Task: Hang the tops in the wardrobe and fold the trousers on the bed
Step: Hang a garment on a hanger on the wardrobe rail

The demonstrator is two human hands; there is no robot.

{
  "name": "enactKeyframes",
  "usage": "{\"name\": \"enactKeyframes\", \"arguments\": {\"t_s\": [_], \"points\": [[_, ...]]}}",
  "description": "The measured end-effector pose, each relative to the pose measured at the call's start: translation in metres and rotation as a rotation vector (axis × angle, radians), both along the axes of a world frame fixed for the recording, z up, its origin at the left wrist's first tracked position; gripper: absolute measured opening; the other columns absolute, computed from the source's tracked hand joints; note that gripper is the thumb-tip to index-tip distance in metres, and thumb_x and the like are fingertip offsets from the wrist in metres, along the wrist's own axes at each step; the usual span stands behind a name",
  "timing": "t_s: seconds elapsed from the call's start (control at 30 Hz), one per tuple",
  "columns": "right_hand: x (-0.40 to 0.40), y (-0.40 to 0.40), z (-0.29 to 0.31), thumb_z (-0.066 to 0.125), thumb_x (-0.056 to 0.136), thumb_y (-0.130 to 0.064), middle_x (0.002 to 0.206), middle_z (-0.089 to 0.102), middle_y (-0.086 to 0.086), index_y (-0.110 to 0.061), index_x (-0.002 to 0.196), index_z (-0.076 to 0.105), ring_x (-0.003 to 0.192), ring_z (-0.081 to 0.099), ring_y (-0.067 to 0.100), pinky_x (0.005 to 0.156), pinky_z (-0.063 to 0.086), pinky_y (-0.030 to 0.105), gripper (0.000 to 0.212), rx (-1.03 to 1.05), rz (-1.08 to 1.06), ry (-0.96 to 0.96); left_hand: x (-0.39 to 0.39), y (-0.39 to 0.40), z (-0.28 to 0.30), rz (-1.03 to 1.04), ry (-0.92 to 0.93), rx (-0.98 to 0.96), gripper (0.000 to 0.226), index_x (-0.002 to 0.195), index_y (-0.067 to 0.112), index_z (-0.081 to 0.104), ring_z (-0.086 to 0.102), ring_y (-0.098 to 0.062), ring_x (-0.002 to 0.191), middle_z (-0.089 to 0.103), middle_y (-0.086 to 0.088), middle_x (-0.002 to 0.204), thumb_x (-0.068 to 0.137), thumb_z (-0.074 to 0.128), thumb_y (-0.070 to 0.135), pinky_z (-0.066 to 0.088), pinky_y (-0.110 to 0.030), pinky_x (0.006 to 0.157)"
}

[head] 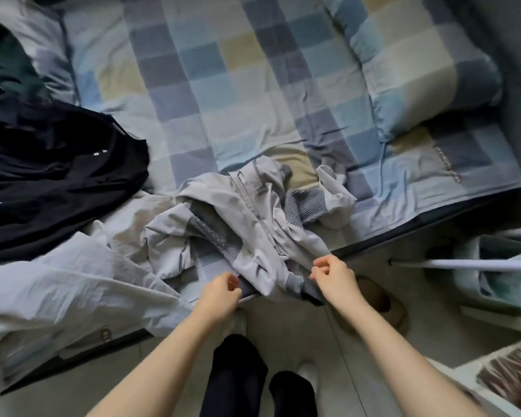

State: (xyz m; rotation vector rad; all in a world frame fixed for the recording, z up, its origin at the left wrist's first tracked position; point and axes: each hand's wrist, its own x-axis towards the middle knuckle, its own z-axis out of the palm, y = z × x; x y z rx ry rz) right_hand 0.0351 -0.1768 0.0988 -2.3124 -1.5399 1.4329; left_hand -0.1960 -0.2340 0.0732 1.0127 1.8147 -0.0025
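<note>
**Both hands at the grey garment on the bed's near edge**

While the person is standing at the bed's near edge, the left hand is curling its fingers around the lower hem of a crumpled grey garment, and the right hand is pinching the same hem a little further right. Both are holding cloth, fingers narrow. The garment is lying in a heap near the middle of the near edge, part of it hanging over the side between the two hands. Whether it is a top or trousers is not possible to tell.

To its left, a pale sheet-like cloth is spilling over the near left corner. Beyond that, a black top is lying by the left edge. A checked cover is spreading across the bed, and a matching pillow is resting toward the far right corner. Feet in dark socks are standing on the floor below.
</note>
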Motion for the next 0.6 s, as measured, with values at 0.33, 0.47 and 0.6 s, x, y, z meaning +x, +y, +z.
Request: {"name": "enactKeyframes", "arguments": {"t_s": [0.33, 0.47, 0.6], "points": [[-0.005, -0.008, -0.153, 0.063, 0.088, -0.039, 0.143, 0.041, 0.014, -0.022, 0.147, 0.029, 0.129, 0.043, 0.034, 0.101, 0.04, 0.036, 0.07, -0.325, 0.068, -0.118, 0.043, 0.08, -0.115, -0.734, 0.111, 0.129, 0.064, 0.148, 0.018, 0.031, 0.039, -0.032, 0.129, 0.031, -0.007, 0.15, 0.088, 0.048, 0.004, 0.042, -0.042, 0.1], [-0.012, -0.022, -0.179, 0.064, 0.09, -0.023, 0.13, 0.053, 0.014, -0.019, 0.127, 0.052, 0.116, 0.053, 0.033, 0.093, 0.051, 0.04, 0.039, -0.39, -0.032, -0.057, 0.059, 0.087, -0.138, -1.189, 0.261, 0.229, 0.068, 0.153, 0.026, 0.018, 0.01, -0.037, 0.146, -0.007, -0.004, 0.163, 0.093, 0.046, 0.007, 0.029, -0.046, 0.11], [-0.026, -0.027, -0.173, 0.053, 0.095, -0.017, 0.098, 0.064, 0.011, -0.016, 0.086, 0.057, 0.088, 0.065, 0.027, 0.082, 0.056, 0.042, 0.011, -0.265, -0.107, 0.032, 0.06, 0.104, -0.155, -1.332, 0.355, 0.175, 0.043, 0.144, 0.018, 0.042, -0.009, -0.037, 0.149, 0.006, -0.007, 0.163, 0.102, 0.036, 0.024, -0.003, -0.057, 0.118]]}}
